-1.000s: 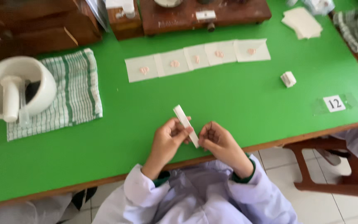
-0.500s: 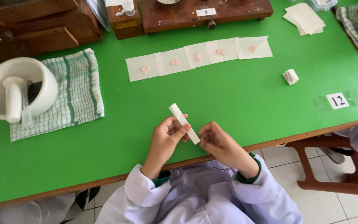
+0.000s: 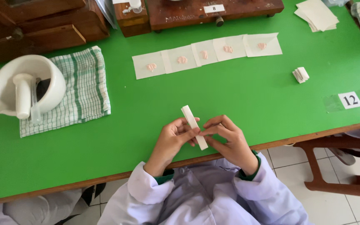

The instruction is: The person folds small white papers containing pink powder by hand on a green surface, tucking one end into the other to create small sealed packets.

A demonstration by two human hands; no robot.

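Note:
A long narrow folded white paper strip (image 3: 191, 118) is held just above the green table (image 3: 246, 100) near its front edge. My left hand (image 3: 172, 139) pinches its middle from the left. My right hand (image 3: 228, 139) meets it from the right, fingertips on the strip's lower half. Further back lies a row of several white paper squares (image 3: 207, 54), each with a small pink heap of powder on it. A small stack of folded white papers (image 3: 301, 75) lies to the right.
A white mortar with pestle (image 3: 28, 87) stands on a green checked cloth (image 3: 82, 89) at the left. Wooden boxes and a wooden balance base (image 3: 213, 12) line the back. A pile of white papers (image 3: 317, 14) lies far right, and a numbered label (image 3: 350, 100) is taped down.
My right hand has moved up and closed its fingers onto the strip beside the left hand. The view has shifted slightly.

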